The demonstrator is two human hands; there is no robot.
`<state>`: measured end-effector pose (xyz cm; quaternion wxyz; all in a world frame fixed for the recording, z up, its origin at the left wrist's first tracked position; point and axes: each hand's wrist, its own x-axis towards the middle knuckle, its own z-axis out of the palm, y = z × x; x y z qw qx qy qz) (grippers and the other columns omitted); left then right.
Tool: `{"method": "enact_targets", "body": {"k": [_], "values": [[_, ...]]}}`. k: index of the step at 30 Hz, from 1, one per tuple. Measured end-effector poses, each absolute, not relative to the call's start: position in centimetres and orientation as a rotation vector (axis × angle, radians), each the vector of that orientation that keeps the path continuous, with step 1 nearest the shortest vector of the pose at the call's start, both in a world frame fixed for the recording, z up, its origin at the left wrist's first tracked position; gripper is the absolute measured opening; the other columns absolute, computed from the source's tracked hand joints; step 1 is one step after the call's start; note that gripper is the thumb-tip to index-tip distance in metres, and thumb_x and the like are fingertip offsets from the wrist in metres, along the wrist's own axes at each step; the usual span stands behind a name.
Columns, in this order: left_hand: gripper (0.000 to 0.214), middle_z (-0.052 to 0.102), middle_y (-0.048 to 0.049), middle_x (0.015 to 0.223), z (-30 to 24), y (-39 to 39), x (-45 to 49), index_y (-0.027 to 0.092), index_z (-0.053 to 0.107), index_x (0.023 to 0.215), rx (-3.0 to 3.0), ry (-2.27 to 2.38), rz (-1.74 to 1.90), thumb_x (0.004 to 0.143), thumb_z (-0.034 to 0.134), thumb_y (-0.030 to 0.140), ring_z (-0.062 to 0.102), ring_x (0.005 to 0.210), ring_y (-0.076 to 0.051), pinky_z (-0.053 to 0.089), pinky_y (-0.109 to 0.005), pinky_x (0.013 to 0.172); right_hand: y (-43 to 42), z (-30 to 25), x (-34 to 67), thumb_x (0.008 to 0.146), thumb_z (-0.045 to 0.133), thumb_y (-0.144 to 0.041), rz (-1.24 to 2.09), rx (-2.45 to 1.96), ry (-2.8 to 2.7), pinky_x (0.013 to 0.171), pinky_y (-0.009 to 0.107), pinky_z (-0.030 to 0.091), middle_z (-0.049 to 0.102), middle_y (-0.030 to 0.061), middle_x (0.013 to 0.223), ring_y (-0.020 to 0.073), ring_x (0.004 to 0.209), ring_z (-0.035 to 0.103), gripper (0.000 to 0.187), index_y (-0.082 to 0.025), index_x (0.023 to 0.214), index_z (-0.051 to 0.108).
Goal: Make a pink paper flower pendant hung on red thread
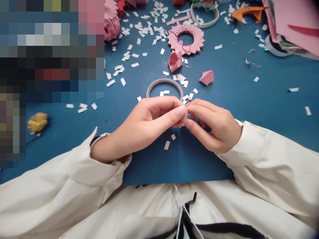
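My left hand (157,118) and my right hand (215,124) meet fingertip to fingertip over the front of the blue table. Both are closed in a pinch on a thin red thread (189,101), a short loop of which sticks up between them. Anything else inside the fingers is hidden. Just behind my left hand lies a narrow roll of tape (164,80), partly covered by it. Farther back are a folded pink paper piece (175,61), a smaller pink folded piece (206,77), and a pleated pink paper ring (171,39) with red thread lying across it.
White paper scraps (134,64) are strewn over the blue table (224,89). A second tape roll (215,18) and an orange folded paper figure (249,14) lie at the back. Pink sheets (294,23) are stacked back right; a small yellow object (37,122) sits left.
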<state>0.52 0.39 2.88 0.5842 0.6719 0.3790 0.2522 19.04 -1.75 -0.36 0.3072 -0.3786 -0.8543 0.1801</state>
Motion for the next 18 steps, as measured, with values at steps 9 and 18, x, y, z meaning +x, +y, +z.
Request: {"method": "enact_targets", "body": {"k": [9, 18], "values": [[0.023, 0.062, -0.0012, 0.071, 2.69, 0.38, 0.48, 0.015, 0.062, 0.072, 1.574, 0.903, 0.615, 0.088, 0.05, 0.027, 0.057, 0.065, -0.009, 0.045, -0.017, 0.057, -1.7, -0.24, 18.87, 0.084, 0.045, -0.012, 0.532, -0.98, -2.238, 0.055, 0.021, 0.044, 0.059, 0.0011, 0.075, 0.0081, 0.06, 0.051, 0.011, -0.018, 0.083, 0.054], [0.023, 0.05, 0.0021, 0.059, 2.52, 0.42, 0.67, 0.015, 0.057, 0.07, 1.662, 1.006, 0.553, 0.088, 0.048, 0.025, 0.046, 0.054, -0.008, 0.037, -0.018, 0.049, -1.9, -0.17, 18.87, 0.083, 0.049, -0.012, 0.264, -0.928, -2.302, 0.052, 0.021, 0.044, 0.063, 0.0039, 0.086, 0.0093, 0.064, 0.058, 0.009, -0.019, 0.088, 0.053]]}}
